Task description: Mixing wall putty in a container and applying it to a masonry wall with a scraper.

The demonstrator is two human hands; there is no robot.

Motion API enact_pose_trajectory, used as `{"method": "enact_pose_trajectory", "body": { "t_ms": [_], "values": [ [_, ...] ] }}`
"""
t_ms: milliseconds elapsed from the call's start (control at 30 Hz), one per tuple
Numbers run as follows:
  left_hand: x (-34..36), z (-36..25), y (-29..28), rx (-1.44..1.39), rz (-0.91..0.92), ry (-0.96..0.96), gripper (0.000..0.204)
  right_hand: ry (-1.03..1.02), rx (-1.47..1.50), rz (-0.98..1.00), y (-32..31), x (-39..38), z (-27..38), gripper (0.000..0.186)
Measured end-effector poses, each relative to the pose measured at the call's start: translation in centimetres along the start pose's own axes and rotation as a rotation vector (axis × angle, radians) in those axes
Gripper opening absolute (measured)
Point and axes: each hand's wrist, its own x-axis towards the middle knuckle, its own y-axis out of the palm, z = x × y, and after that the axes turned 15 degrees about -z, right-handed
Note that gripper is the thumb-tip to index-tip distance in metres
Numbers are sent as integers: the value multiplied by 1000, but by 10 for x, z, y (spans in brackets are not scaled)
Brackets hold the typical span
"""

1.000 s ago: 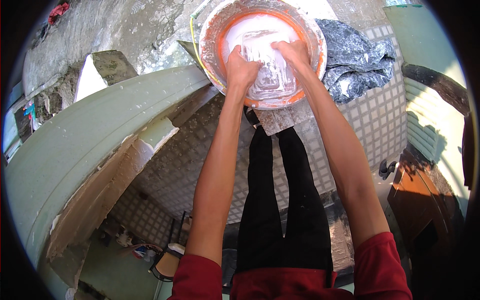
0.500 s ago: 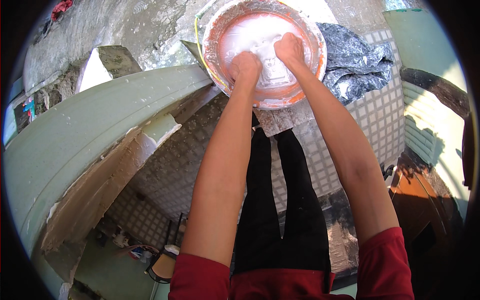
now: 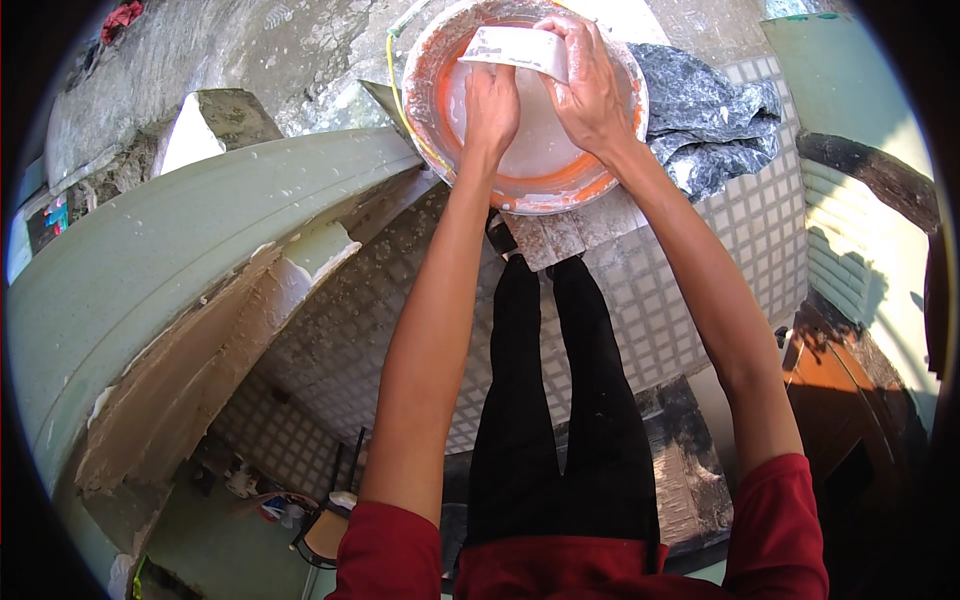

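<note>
Above the tub, a white, rectangular, tray-like piece (image 3: 517, 48) is tilted so that one long side faces me; its exact kind I cannot make out. My right hand (image 3: 592, 95) wraps round its right end, thumb below and fingers over the top. Beneath its left part is my left hand (image 3: 490, 108), its fingers reaching up under the piece, with the fingertips hidden. Below both hands, a round orange tub (image 3: 560, 185) smeared with white holds a milky white liquid (image 3: 535, 155). Wet white residue shows on my right fingers.
A crumpled grey-black plastic sheet (image 3: 700, 110) lies right of the tub. On the left curves a pale green ledge (image 3: 200, 205) with a broken edge. A yellow cord or handle (image 3: 393, 85) runs along the tub's left rim. Tiled floor (image 3: 740, 225) surrounds my black-trousered legs.
Both hands were down at the liquid as fists over a partly sunken rectangular shape. Now the white piece is lifted out and tilted, with my right hand higher on its end.
</note>
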Motion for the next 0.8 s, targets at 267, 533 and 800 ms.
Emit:
{"method": "enact_pose_trajectory", "body": {
  "t_ms": [267,533,800],
  "values": [
    [-24,-77,-42,70,-6,490,32,-62,-107,-11,-53,10,10,61],
    [-31,-91,-58,102,86,676,36,103,-55,-106,-58,0,26,60],
    [-30,-87,-65,112,88,582,36,363,18,-71,-53,-16,25,47]
  ]
}}
